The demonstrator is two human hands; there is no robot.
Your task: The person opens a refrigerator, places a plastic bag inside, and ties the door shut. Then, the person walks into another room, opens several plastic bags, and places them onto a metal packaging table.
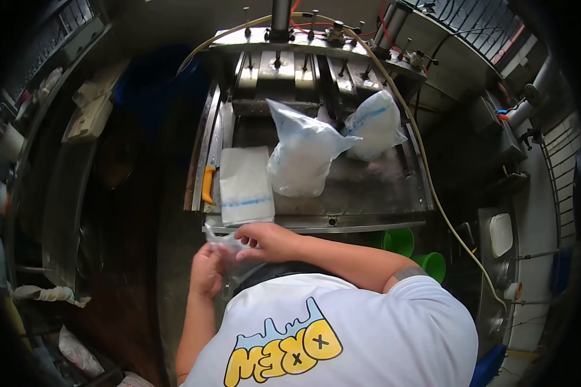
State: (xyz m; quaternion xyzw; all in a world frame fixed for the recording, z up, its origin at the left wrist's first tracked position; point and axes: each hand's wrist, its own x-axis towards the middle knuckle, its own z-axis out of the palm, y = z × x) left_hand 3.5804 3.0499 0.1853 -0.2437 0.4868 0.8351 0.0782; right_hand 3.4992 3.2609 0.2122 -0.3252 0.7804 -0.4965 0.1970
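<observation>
From here I see the left hand [208,267] pinching a clear plastic bag [241,269], forearm [199,322] pointing forward, the right hand [272,242] angled across, fingers [246,243] curled, pinch unclear.

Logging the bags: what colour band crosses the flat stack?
The band is blue, seen in the head view.

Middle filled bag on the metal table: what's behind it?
A metal block shows behind the middle bag; another filled bag sits behind to the right. Whatever the middle bag covers can't be seen.
</observation>
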